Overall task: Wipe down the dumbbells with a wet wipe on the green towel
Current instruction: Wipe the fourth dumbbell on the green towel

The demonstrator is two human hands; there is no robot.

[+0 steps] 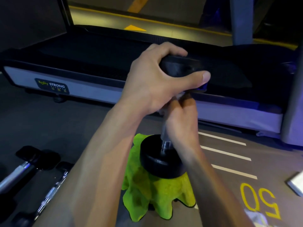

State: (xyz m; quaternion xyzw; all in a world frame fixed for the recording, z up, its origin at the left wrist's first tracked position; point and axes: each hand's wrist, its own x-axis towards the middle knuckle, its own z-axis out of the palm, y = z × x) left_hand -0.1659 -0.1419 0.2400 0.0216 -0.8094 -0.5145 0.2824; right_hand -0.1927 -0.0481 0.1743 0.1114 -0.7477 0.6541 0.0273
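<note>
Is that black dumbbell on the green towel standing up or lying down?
Standing upright. The black round-ended dumbbell rests its lower end on the crumpled green towel; the left hand grips its top end.

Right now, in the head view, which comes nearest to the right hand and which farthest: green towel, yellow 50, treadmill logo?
From the right hand:
1. Green towel, just below it, under the dumbbell.
2. Yellow 50, on the floor, lower right.
3. Treadmill logo, far left.

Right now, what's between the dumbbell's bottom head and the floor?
The green towel, bunched under the bottom head of the upright dumbbell, shown in the head view. The left hand grips the top head.
</note>
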